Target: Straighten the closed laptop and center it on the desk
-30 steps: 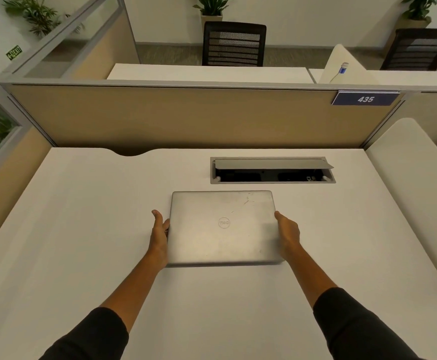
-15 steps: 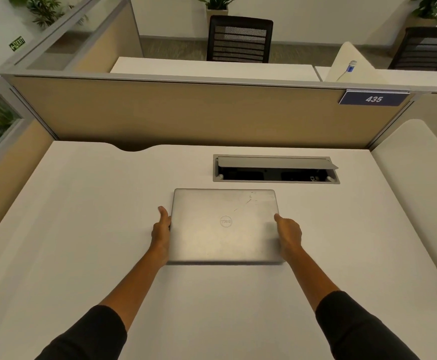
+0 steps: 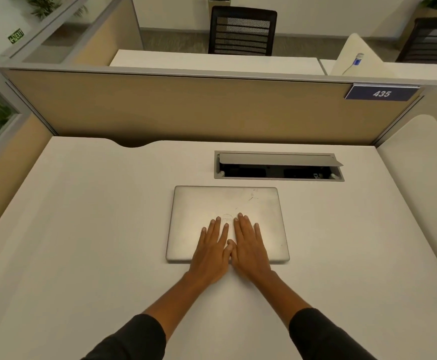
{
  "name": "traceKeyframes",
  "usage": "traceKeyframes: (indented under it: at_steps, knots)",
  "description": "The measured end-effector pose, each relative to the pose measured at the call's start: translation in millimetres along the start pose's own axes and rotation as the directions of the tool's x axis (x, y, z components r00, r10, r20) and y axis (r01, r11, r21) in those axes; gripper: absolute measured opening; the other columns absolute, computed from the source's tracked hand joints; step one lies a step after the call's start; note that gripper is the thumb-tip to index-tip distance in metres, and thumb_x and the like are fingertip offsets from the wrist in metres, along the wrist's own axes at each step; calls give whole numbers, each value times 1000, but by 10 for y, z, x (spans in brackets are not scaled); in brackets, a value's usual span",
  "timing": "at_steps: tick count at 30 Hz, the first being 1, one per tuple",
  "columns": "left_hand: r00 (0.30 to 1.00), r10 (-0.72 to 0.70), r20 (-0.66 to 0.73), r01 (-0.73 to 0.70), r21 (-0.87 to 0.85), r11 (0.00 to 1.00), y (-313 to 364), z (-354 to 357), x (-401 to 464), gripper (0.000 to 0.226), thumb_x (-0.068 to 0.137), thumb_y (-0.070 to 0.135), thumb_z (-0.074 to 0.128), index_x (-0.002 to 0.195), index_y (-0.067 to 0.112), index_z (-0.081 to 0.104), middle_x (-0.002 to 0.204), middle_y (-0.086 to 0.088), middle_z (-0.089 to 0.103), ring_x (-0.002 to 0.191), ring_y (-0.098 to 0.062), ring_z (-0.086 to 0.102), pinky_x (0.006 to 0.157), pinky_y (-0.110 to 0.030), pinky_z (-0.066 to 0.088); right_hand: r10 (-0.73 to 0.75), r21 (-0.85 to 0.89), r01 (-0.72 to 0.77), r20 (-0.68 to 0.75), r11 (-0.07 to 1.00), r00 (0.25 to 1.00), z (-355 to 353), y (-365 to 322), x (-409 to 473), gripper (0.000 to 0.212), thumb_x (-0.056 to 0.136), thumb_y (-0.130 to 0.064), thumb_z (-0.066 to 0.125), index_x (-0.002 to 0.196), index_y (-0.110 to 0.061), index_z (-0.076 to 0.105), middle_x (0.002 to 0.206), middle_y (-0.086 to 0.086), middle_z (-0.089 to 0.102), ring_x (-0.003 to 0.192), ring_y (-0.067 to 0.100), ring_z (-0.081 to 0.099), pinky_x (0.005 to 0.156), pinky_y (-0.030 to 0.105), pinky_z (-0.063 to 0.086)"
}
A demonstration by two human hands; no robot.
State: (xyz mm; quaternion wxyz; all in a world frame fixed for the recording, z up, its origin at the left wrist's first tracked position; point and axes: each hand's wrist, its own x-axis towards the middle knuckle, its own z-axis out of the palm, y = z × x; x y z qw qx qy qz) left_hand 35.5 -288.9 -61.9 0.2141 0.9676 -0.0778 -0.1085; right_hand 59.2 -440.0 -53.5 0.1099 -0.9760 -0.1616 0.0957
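Observation:
A closed silver laptop (image 3: pixel 238 203) lies flat on the white desk (image 3: pixel 82 229), its edges roughly parallel to the desk's front edge, near the middle. My left hand (image 3: pixel 212 248) and my right hand (image 3: pixel 249 245) rest palm-down side by side on the lid's near half, fingers spread, thumbs touching. The hands cover the logo's lower part and the middle of the laptop's front edge. Neither hand grips anything.
Just behind the laptop an open cable box (image 3: pixel 279 166) with a raised grey flap is set into the desk. A tan partition (image 3: pixel 186 110) with a "435" sign (image 3: pixel 381 93) closes the back. A second desk surface (image 3: pixel 420 165) adjoins on the right.
Both hands left the laptop's left and right sides and now lie flat on top of the lid. The laptop itself looks unmoved.

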Motion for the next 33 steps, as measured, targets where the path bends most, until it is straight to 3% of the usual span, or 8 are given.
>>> traceKeyframes:
  at_steps: [5, 12, 18, 28, 33]
  knots:
    - [993, -53, -109, 61, 69, 996, -431, -37, -174, 71, 111, 44, 27, 171, 16, 3, 181, -3, -6, 168, -19, -11, 137, -45, 0, 50, -74, -53, -40, 996, 998, -46, 345, -74, 78, 109, -55, 26, 170, -10, 6, 179, 6, -3, 167, 21, -3, 134, 47, 1]
    - [974, -164, -155, 173, 46, 984, -851, -189, -293, 76, 111, 44, 33, 170, 9, 2, 181, -7, -5, 168, -22, -6, 137, -50, 3, 228, 15, -228, -51, 974, 972, -180, 760, -171, 82, 109, -53, 35, 170, -8, 3, 179, 8, -3, 167, 25, 0, 134, 48, 8]
    - [975, -174, -136, 180, 36, 983, -836, -209, -286, 77, 111, 43, 34, 169, 7, 1, 180, -8, -6, 168, -24, -5, 137, -50, 2, 250, 58, -247, -46, 967, 967, -182, 793, -182, 82, 109, -49, 38, 169, -7, 2, 179, 9, -5, 167, 26, -2, 135, 47, 7]
    - [983, -160, -90, 167, 84, 982, -831, -295, -312, 79, 111, 45, 28, 168, 5, -9, 178, -10, -20, 167, -24, -15, 137, -45, -5, 233, 23, -232, -34, 972, 972, -270, 762, -200, 83, 110, -51, 33, 168, -6, -4, 178, 11, -11, 167, 28, -6, 135, 45, 3]
    - [975, -159, -153, 171, 68, 983, -848, -431, -326, 83, 101, 50, 7, 168, 2, -6, 178, -12, -17, 167, -26, -14, 137, -44, -6, 202, 25, -201, -103, 979, 974, -420, 682, -147, 80, 110, -49, 31, 169, -6, -4, 178, 11, -12, 166, 27, -7, 135, 41, 1]
